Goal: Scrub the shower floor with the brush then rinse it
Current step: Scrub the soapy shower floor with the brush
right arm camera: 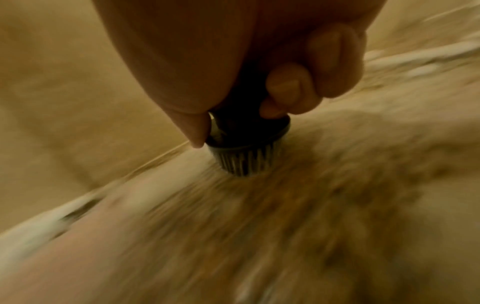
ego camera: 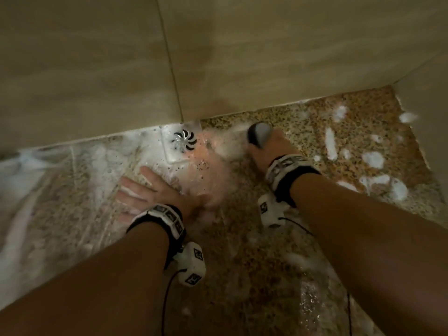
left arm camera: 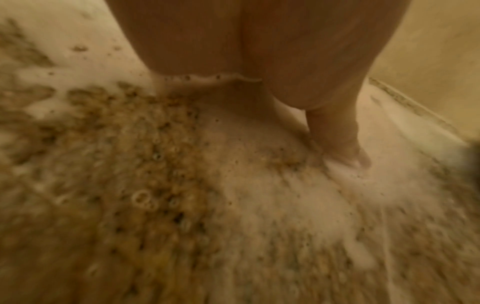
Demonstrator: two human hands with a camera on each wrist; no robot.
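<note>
My right hand grips a black and grey scrub brush and holds it bristles-down on the speckled shower floor, just right of the drain. In the right wrist view my fingers curl round the brush, its bristles on the blurred floor. My left hand lies flat, palm down, on the soapy floor below and left of the drain, fingers spread. The left wrist view shows that hand pressed into foam.
A white square drain with a swirl grate sits against the beige tiled wall. White foam lies in patches at the right and spreads thickly at the left. A second wall closes the corner on the right.
</note>
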